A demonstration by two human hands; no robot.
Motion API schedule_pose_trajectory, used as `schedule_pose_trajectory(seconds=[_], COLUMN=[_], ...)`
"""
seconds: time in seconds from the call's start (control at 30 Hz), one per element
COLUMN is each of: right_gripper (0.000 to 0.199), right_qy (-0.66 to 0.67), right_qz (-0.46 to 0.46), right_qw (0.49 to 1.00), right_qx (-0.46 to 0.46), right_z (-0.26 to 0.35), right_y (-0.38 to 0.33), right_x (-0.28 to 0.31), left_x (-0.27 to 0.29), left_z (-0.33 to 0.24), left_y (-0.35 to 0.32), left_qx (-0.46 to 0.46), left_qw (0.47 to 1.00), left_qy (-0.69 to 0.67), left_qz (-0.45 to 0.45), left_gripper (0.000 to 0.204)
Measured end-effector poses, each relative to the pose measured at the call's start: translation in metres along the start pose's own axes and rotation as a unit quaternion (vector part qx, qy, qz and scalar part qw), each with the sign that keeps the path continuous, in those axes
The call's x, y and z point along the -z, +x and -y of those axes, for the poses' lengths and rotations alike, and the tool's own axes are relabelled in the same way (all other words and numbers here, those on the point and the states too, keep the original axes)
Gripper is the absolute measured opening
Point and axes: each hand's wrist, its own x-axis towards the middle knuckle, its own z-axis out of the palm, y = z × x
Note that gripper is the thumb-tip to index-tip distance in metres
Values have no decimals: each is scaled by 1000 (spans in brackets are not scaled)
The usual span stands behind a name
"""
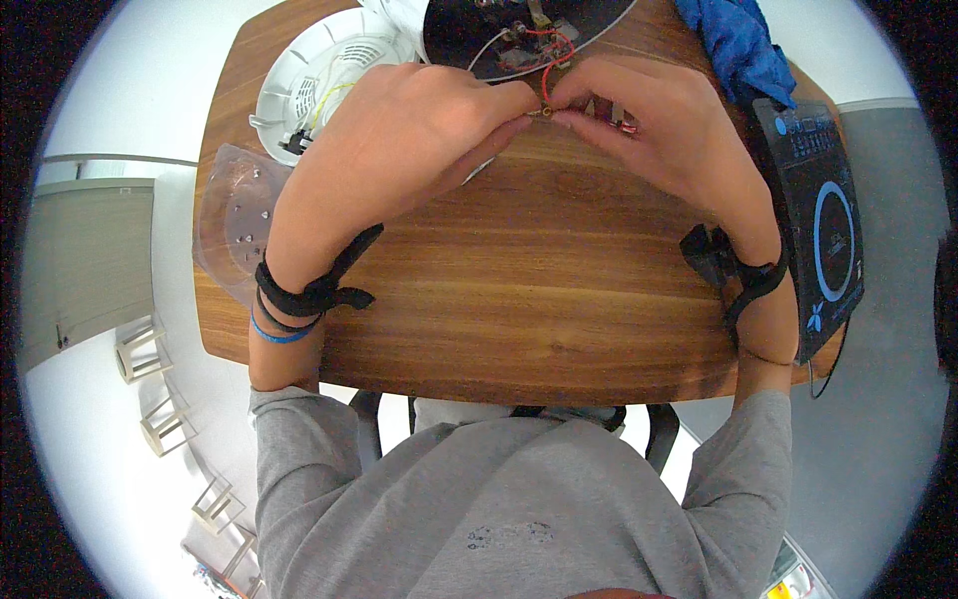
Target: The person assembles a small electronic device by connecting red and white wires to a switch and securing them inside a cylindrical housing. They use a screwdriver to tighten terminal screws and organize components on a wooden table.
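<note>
Near the table's far edge, my left hand [409, 130] and my right hand [664, 125] meet almost fingertip to fingertip. Between them sits a small brass-coloured ring terminal [547, 112]. A red wire [551, 78] runs from my right fingertips up into the dark inside of an opened white appliance [499, 66]. My left thumb and forefinger are pinched at the terminal's left side; what they grip is too small to make out. Something red shows within the curl of my right hand. A thin white piece [479, 172] sticks out below my left fingers.
At the far left lies a round white vented cover [289, 85] with wires, partly behind my left hand. A clear plastic sheet or bag [232, 215] holds several small screws. A blue cloth [736, 50] and a black induction cooktop [818, 225] line the wooden table's [539, 299] right side.
</note>
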Motion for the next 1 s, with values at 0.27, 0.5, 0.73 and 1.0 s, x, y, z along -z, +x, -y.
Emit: schedule_pose_trajectory(seconds=[0.27, 0.5, 0.73, 1.0], right_gripper=[16, 16, 15, 15], right_qy=[-9, -13, -21, -54], right_qz=[2, 3, 0, 49], right_qw=[1000, 1000, 1000, 996], right_qx=[-7, -8, 18, 44], right_z=[-2, -2, -3, 0], right_y=[0, 0, -1, -1], right_x=[-2, -2, -2, 4], left_x=[-1, -1, -2, -9], left_z=[1, 1, 0, -3], left_y=[0, -1, -1, 0], left_qx=[4, 4, 2, -15], left_qw=[1000, 1000, 1000, 999], left_qy=[-14, -17, -15, -34], left_qz=[0, 5, 7, 14], left_gripper=[19, 18, 20, 23])
